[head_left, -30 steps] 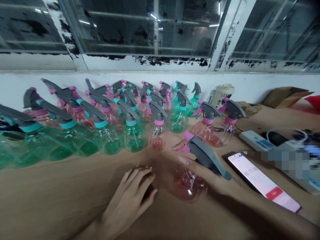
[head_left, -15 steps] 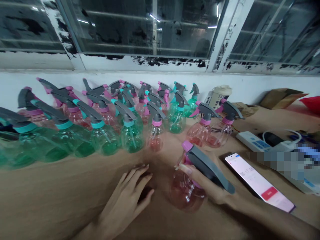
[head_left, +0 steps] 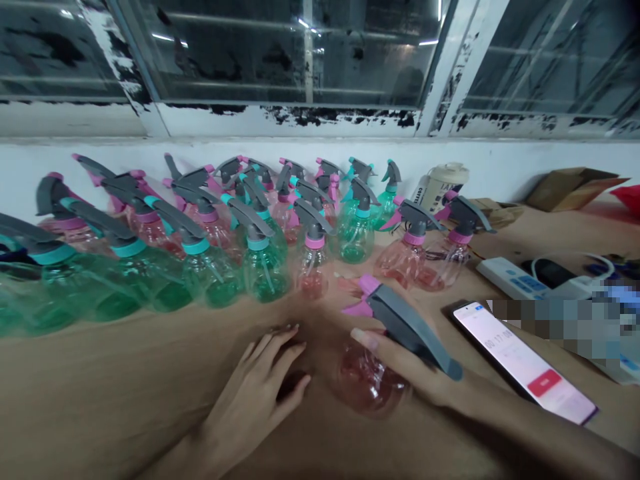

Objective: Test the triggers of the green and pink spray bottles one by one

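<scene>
My right hand [head_left: 407, 360] is wrapped round the neck of a pink spray bottle [head_left: 373, 383] with a grey head and pink nozzle. Its thumb lies across the neck, and a fingertip shows beyond the pink trigger, which stands away from the neck. The bottle is close to the table, tilted slightly; whether its base touches is unclear. To the left of it, my left hand [head_left: 263, 383] rests on the tabletop, holding nothing, its fingers apart and loosely bent. Nearest beyond both hands stand an upright pink spray bottle [head_left: 313, 277] and a green spray bottle [head_left: 266, 277].
Several green and pink spray bottles crowd the left and back along the white wall [head_left: 250, 148]. On the right lie a lit phone [head_left: 520, 360] and a white power strip [head_left: 510, 277]. A paper cup [head_left: 445, 183] and a brown paper bag [head_left: 570, 187] stand behind.
The trigger on the held bottle was drawn in half a second ago and is out again now, the fingertip moving forward with it. My left hand has stayed in place.
</scene>
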